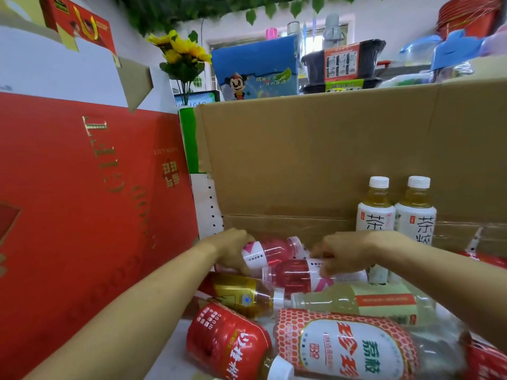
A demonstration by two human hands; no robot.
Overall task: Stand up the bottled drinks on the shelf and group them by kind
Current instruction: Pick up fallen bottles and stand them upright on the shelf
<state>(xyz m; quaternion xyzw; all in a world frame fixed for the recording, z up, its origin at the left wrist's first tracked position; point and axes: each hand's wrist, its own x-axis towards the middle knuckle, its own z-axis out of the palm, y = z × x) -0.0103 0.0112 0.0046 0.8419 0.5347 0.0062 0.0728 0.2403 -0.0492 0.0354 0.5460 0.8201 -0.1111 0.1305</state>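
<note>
Two white-capped tea bottles [396,215] stand upright against the cardboard at the back right. Two pink drink bottles lie on their sides at the back. My left hand [233,249] grips the farther pink bottle [270,252] at its base. My right hand [345,255] curls over the nearer pink bottle [295,274]. In front of them lie a gold-labelled amber bottle [238,293], a pale green-labelled bottle [365,303], a red-labelled bottle [225,341] and a clear bottle with a red honeycomb label [348,346].
A tall cardboard box wall [329,149] closes the back of the shelf. A large red gift box [82,201] stands on the left. More red-labelled bottles [488,360] lie at the right edge. Sunflowers and household goods sit beyond the cardboard.
</note>
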